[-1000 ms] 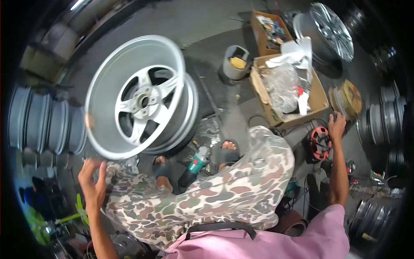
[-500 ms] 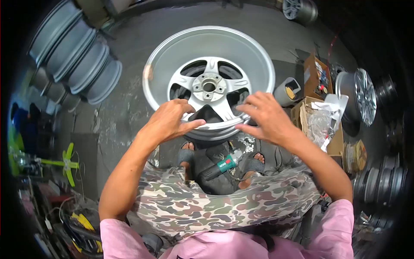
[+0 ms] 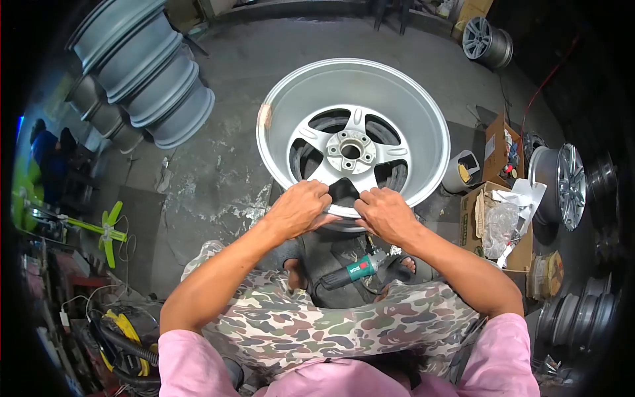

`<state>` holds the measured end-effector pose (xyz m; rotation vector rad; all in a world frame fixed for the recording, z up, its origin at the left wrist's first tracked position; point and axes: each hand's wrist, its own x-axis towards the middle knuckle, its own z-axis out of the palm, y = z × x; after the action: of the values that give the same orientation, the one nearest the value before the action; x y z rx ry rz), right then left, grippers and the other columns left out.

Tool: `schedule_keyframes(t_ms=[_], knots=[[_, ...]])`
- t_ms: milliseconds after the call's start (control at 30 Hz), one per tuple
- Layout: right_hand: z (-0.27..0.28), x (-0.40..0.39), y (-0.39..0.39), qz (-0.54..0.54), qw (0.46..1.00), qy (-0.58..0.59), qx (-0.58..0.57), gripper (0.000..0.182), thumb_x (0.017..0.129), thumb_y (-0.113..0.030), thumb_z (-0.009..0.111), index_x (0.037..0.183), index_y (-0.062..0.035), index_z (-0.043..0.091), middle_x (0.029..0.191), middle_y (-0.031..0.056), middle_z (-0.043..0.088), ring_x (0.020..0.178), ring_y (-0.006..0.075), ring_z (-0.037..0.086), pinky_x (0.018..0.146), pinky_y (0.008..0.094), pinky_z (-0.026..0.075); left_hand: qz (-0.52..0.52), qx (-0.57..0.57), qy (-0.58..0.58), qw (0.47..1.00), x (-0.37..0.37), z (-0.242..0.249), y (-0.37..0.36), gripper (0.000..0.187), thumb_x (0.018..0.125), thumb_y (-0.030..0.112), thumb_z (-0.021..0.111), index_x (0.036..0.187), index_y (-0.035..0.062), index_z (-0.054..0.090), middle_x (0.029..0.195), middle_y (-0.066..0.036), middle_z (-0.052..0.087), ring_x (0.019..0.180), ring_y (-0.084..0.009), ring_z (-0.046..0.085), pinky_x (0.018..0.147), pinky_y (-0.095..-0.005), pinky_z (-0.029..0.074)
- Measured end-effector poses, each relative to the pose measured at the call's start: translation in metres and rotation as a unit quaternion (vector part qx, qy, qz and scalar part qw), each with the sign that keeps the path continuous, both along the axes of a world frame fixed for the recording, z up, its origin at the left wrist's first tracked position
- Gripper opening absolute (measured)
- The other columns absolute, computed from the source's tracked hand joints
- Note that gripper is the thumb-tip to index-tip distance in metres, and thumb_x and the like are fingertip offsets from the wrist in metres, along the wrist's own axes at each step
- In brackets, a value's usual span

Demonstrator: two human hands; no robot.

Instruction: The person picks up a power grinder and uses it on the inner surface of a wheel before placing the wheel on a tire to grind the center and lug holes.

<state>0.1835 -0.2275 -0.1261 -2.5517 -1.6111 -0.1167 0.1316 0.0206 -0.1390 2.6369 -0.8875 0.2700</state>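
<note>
A silver five-spoke wheel rim (image 3: 413, 112) lies face up in front of me, with a brownish bare patch on its left edge. My left hand (image 3: 301, 208) is closed over the near lip, fingers curled inward and thumb on the outer side. Close beside it, my right hand (image 3: 385, 213) grips the same lip in the same way. Below the rim, between my feet, a green and black angle grinder (image 3: 350, 271) rests on the floor.
Several rims (image 3: 149, 79) are stacked at the left. Right of the wheel stand a grey container (image 3: 456, 175), an open cardboard box (image 3: 471, 221) with plastic and paper, and more rims (image 3: 555, 188). A green fan (image 3: 109, 231) is at far left.
Both hands have come down and together, from hovering open at the near edge to gripping the rim's lip. The whole view has shifted, so the rim appears further right and lower.
</note>
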Motion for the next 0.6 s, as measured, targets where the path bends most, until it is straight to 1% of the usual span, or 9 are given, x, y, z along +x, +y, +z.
schedule_keyframes(t_ms=[100, 167, 267, 300, 400, 433, 467, 533, 600], knots=[[-0.003, 0.002, -0.004, -0.006, 1.0, -0.004, -0.023, 0.026, 0.08, -0.028, 0.078, 0.085, -0.0074, 0.063, 0.086, 0.0082, 0.063, 0.086, 0.025, 0.067, 0.076, 0.0385, 0.053, 0.007, 0.031, -0.023, 0.999, 0.0, -0.006, -0.008, 0.037, 0.083, 0.037, 0.078, 0.08, 0.0024, 0.067, 0.086, -0.01, 0.062, 0.085, -0.029, 0.065, 0.078, -0.0408, 0.053], [-0.006, 0.007, -0.006, 0.047, 0.997, -0.04, -0.036, 0.016, 0.083, -0.02, 0.073, 0.083, -0.0058, 0.066, 0.082, 0.0097, 0.066, 0.079, 0.0247, 0.07, 0.07, 0.0369, 0.055, 0.007, 0.059, -0.042, 0.997, 0.0, -0.01, -0.014, 0.038, 0.083, 0.039, 0.077, 0.08, 0.0032, 0.066, 0.085, -0.01, 0.063, 0.086, -0.0275, 0.066, 0.077, -0.0401, 0.053], [0.007, -0.005, -0.02, 0.055, 0.995, -0.04, -0.075, 0.013, 0.081, -0.018, 0.071, 0.08, -0.0051, 0.066, 0.079, 0.0095, 0.066, 0.079, 0.0253, 0.071, 0.069, 0.0371, 0.056, -0.011, 0.045, -0.043, 0.998, -0.013, -0.007, -0.027, 0.038, 0.086, 0.04, 0.076, 0.081, 0.0033, 0.066, 0.084, -0.01, 0.063, 0.083, -0.0266, 0.066, 0.075, -0.0387, 0.053], [0.014, -0.009, -0.025, 0.055, 0.995, -0.026, -0.081, 0.014, 0.08, -0.018, 0.071, 0.08, -0.005, 0.065, 0.08, 0.0094, 0.067, 0.081, 0.0248, 0.072, 0.071, 0.0367, 0.056, -0.013, 0.035, -0.059, 0.998, -0.018, -0.005, -0.032, 0.039, 0.086, 0.039, 0.076, 0.079, 0.0035, 0.064, 0.082, -0.01, 0.063, 0.08, -0.0262, 0.066, 0.072, -0.0384, 0.053], [0.05, -0.021, -0.034, 0.061, 0.997, -0.023, -0.042, 0.017, 0.081, -0.02, 0.072, 0.079, -0.0053, 0.064, 0.081, 0.009, 0.067, 0.081, 0.0246, 0.071, 0.071, 0.0371, 0.056, -0.011, -0.002, -0.061, 0.998, -0.033, 0.023, -0.039, 0.039, 0.085, 0.039, 0.077, 0.075, 0.0046, 0.062, 0.08, -0.01, 0.062, 0.075, -0.0263, 0.066, 0.067, -0.0379, 0.051], [0.067, -0.025, -0.035, 0.055, 0.998, -0.022, -0.025, 0.021, 0.08, -0.024, 0.076, 0.079, -0.0073, 0.063, 0.081, 0.0077, 0.067, 0.081, 0.0235, 0.07, 0.072, 0.0378, 0.054, -0.001, -0.028, -0.082, 0.996, -0.036, 0.034, -0.038, 0.042, 0.083, 0.04, 0.08, 0.071, 0.0063, 0.059, 0.073, -0.008, 0.059, 0.068, -0.0252, 0.063, 0.063, -0.037, 0.05], [0.086, -0.029, -0.034, 0.052, 0.998, -0.02, -0.023, 0.021, 0.08, -0.024, 0.076, 0.079, -0.0073, 0.063, 0.081, 0.0077, 0.067, 0.081, 0.0235, 0.07, 0.072, 0.0378, 0.054, -0.004, -0.027, -0.08, 0.996, -0.039, 0.046, -0.038, 0.042, 0.083, 0.04, 0.08, 0.071, 0.0063, 0.059, 0.073, -0.008, 0.059, 0.068, -0.0252, 0.063, 0.063, -0.037, 0.05], [0.122, -0.033, -0.035, 0.03, 0.999, -0.037, 0.017, 0.025, 0.08, -0.027, 0.079, 0.078, -0.0095, 0.061, 0.078, 0.005, 0.065, 0.079, 0.022, 0.067, 0.074, 0.0371, 0.049, 0.028, -0.085, -0.123, 0.988, -0.042, 0.074, -0.038, 0.044, 0.078, 0.041, 0.085, 0.072, 0.007, 0.058, 0.067, -0.004, 0.054, 0.061, -0.0237, 0.059, 0.059, -0.0384, 0.046], [0.15, -0.034, -0.038, 0.016, 0.997, -0.035, 0.07, 0.028, 0.081, -0.031, 0.08, 0.078, -0.0108, 0.061, 0.075, 0.0038, 0.061, 0.075, 0.0218, 0.064, 0.078, 0.0371, 0.045, 0.036, -0.11, -0.161, 0.98, -0.042, 0.11, -0.042, 0.046, 0.076, 0.043, 0.086, 0.068, 0.0085, 0.056, 0.062, -0.003, 0.053, 0.057, -0.0221, 0.055, 0.057, -0.0362, 0.043]])
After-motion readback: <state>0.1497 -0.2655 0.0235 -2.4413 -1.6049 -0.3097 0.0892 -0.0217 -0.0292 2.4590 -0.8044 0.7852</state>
